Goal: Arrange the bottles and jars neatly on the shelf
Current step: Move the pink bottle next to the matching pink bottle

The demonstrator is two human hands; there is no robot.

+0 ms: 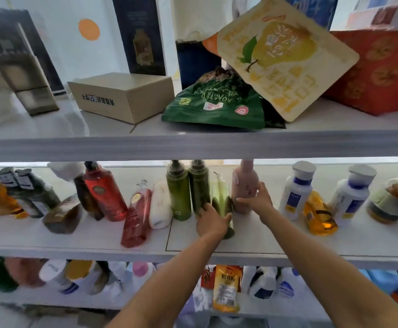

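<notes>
On the middle shelf (98,240) my left hand (211,221) wraps around a light green bottle (222,195) that stands just in front of a dark green pump bottle (199,183). My right hand (257,200) grips the lower part of a pink bottle (244,181) standing upright to the right. A lighter green pump bottle (178,192) stands at the left of this group. Further left a white bottle (160,204) and a red bottle (136,216) lie tilted, and a red pump bottle (106,192) leans.
White bottles with blue labels (296,192) and an orange bottle (318,214) crowd the right side; brown and amber jars (61,216) the left. The upper shelf holds a cardboard box (124,95), a green bag (216,105) and a pear-printed pouch (280,55). More bottles fill the shelf below.
</notes>
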